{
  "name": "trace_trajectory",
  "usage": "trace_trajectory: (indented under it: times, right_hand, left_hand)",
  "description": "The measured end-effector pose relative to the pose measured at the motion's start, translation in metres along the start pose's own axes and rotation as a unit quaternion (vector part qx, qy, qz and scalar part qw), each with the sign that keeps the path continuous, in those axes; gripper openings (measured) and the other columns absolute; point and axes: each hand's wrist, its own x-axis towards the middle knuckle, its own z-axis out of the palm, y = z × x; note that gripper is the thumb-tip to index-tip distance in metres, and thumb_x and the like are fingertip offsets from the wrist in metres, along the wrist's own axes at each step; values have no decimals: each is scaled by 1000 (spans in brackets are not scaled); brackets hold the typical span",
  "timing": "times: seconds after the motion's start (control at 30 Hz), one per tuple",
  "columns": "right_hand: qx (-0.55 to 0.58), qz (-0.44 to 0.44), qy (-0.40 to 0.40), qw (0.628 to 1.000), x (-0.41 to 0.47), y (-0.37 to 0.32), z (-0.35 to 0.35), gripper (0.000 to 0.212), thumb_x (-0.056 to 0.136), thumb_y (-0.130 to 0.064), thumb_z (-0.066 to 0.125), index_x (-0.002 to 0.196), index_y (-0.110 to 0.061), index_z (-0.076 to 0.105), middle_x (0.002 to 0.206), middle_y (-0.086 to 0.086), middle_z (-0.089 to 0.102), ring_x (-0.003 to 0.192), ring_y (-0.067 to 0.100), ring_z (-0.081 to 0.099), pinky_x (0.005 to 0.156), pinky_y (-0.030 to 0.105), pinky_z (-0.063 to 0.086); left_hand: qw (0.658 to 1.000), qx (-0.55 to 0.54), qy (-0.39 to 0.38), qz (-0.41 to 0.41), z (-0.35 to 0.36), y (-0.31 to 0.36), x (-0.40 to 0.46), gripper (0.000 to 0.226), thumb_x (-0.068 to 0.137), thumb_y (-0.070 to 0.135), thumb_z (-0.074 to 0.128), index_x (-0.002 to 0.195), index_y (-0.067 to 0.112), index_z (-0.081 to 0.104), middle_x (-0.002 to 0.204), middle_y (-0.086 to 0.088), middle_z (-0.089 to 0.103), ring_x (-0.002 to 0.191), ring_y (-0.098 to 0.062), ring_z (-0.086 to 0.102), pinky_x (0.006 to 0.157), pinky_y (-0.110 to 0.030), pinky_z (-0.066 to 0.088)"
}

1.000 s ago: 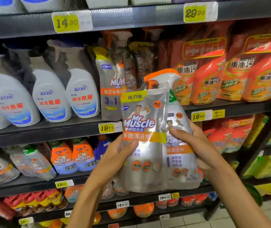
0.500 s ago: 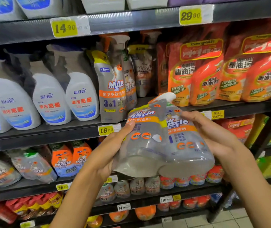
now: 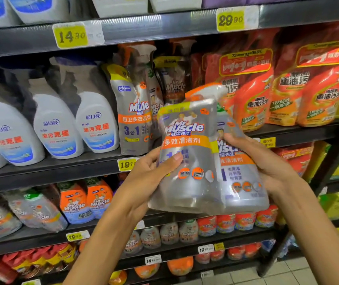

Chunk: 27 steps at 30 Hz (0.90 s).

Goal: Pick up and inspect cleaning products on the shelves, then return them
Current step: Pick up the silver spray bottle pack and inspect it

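— Where's the Mr Muscle twin pack (image 3: 203,161)?
— Upright in front of the shelf (image 3: 51,167), off it — left hand (image 3: 150,177) grips its left edge, thumb across the front; right hand (image 3: 267,161) clasps the right side.

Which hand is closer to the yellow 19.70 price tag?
Left. The left hand sits just right of the 19.70 price tag, partly covering it. The right hand is farther right, across the Mr Muscle pack.
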Motion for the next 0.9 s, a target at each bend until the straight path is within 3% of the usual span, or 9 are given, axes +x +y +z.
trace_trajectory:
  times: [0.1,0.23,0.37,0.5,0.6,0.7,0.77,0.87,0.9]
  right_hand:
    - [42,-65,-44,996,-13,7,-8,41,73,-13,71,113,-23,68,102,8,74,88,23,73,69,36,58]
    - [-38,-148,-45,987,-14,8,-7,41,68,-15,80,104,-34,72,100,1,75,88,17,73,67,29,58]
    - [-156,-203,-29,966,-20,5,0,45,69,-29,78,110,-42,65,103,-8,74,90,9,71,71,21,56]
    - [-218,-180,-41,958,-23,3,-2,41,71,-28,73,111,-29,61,100,-12,74,91,6,70,70,17,54]
    - [-229,-170,-64,956,-26,3,-3,36,72,-10,75,106,-17,63,99,-9,74,92,9,70,71,19,55]
    - [-251,-141,-95,953,-29,1,-5,31,73,-9,77,102,-14,71,105,-7,74,98,7,69,84,25,52]
    - [-224,-106,-153,957,-31,2,-5,33,83,-21,73,114,-16,64,121,-6,68,107,-5,62,87,14,49]
    - [-145,-85,-68,983,-42,-2,17,39,80,-44,72,115,-33,62,128,4,63,118,-7,54,79,-5,37]
    - [-106,-77,-96,987,-47,-6,23,36,88,-45,62,124,-42,58,138,2,55,122,-16,44,76,-11,27]
  left_hand:
    - [999,23,-26,36,-3,-3,2,43,62,20,70,105,25,66,103,-2,74,89,-14,70,71,-23,57]
    - [996,42,-49,65,-4,-7,3,55,59,28,79,111,21,62,104,1,73,97,-12,68,75,-20,54]
    - [990,67,-20,119,-6,-7,3,50,51,33,77,97,19,66,88,6,76,79,-6,71,63,-14,53]
    - [983,89,-17,161,-14,-7,0,48,51,22,81,96,17,64,86,4,76,75,-6,71,61,-15,53]
    - [973,144,-20,178,-23,-7,-3,48,52,9,87,93,17,64,83,9,76,74,-4,71,61,-14,53]
    - [940,267,15,214,-28,-7,-7,42,50,21,90,85,19,67,77,22,72,71,7,65,63,-4,46]
    - [915,323,25,240,-26,-7,-10,39,54,26,91,86,33,70,84,33,68,79,12,61,69,-1,44]
    - [897,338,22,285,-24,-7,-11,60,64,-3,82,89,49,67,87,38,65,82,17,59,71,-1,43]
    - [898,333,17,287,-25,-8,-11,67,64,-7,81,92,53,66,89,36,65,82,14,60,70,-3,45]
